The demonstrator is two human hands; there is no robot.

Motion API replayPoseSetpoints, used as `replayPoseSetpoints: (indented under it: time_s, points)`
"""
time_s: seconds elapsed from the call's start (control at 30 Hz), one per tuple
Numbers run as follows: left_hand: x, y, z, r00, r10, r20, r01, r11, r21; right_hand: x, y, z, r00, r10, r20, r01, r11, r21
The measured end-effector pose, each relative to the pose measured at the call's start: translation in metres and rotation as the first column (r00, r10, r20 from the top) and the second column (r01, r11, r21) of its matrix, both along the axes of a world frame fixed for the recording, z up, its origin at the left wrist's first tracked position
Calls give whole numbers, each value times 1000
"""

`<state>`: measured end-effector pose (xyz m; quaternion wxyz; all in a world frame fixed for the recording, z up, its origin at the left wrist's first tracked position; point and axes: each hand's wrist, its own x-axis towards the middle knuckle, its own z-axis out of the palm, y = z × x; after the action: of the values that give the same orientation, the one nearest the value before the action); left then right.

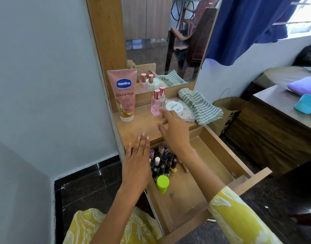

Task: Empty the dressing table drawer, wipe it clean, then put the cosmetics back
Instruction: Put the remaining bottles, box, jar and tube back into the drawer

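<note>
Fingers [164, 118] of the right hand [174, 132] are spread and empty at frame centre, just below-right of the upright pink bottle [155, 104] on the tabletop [142, 127]. Left hand [138, 161] lies flat, empty. Below, the drawer [219, 154] holds clustered nail-polish bottles [163, 161] and a green-capped bottle [162, 183].

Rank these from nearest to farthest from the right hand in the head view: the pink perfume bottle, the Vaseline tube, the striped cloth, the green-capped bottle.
From the right hand:
1. Pink perfume bottle, just beyond the fingertips on the tabletop.
2. Striped cloth, to the right on the tabletop, and Vaseline tube, standing to the left: too close to call.
3. Green-capped bottle, down in the open drawer.
</note>
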<state>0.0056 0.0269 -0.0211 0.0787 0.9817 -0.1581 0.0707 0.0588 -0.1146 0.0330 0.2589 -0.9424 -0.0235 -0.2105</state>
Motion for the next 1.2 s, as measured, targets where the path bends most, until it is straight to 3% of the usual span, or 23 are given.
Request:
replayPoseSetpoints:
  time_s: [0.4,0.67,0.83,1.03,1.2]
  points:
    - [0,-4,0,1000,20,-8,-20,1000,2,73,14,6,955,-288,74,273,948,163]
    - [0,-4,0,1000,21,-21,-21,999,-27,48,12,5,978,-172,117,123,931,344]
    - [-1,-4,0,1000,10,-11,-11,999,-40,-13,-3,2,996,-81,35,58,899,433]
    - [1,-4,-1,1000,13,-24,-14,999,-50,-90,-39,3,999,-30,-28,38,941,336]
    - [-2,-5,0,1000,14,-20,-15,998,-55,-118,-51,-13,960,-28,-279,69,988,137]
